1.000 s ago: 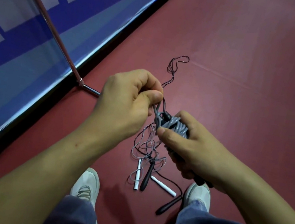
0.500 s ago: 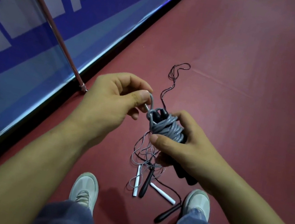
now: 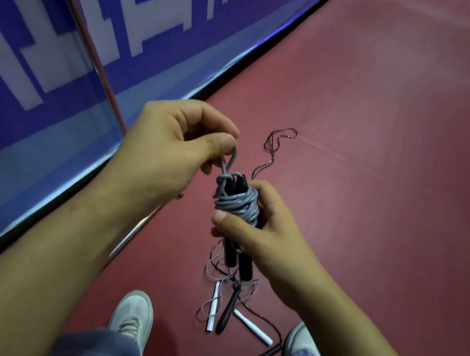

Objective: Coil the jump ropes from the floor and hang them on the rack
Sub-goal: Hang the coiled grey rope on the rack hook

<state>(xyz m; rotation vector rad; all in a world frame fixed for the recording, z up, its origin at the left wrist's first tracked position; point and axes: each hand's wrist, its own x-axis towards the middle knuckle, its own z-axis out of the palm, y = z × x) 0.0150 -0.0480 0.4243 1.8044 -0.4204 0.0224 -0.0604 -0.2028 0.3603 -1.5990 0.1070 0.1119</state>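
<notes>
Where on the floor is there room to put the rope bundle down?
The red floor right of the thin dark rope is bare, up to the blue wall panel. Between the two shoes it is crowded: loose ropes and handles lie tangled.

The left grip (image 3: 170,147) has drawn up and away from the wound bundle of grey jump-rope cord (image 3: 236,205), now pinching a short cord loop that stands clear above it; the right grip (image 3: 262,229) has turned the bundle more upright; two black cylindrical handles (image 3: 239,260) now show below its fingers.
</notes>
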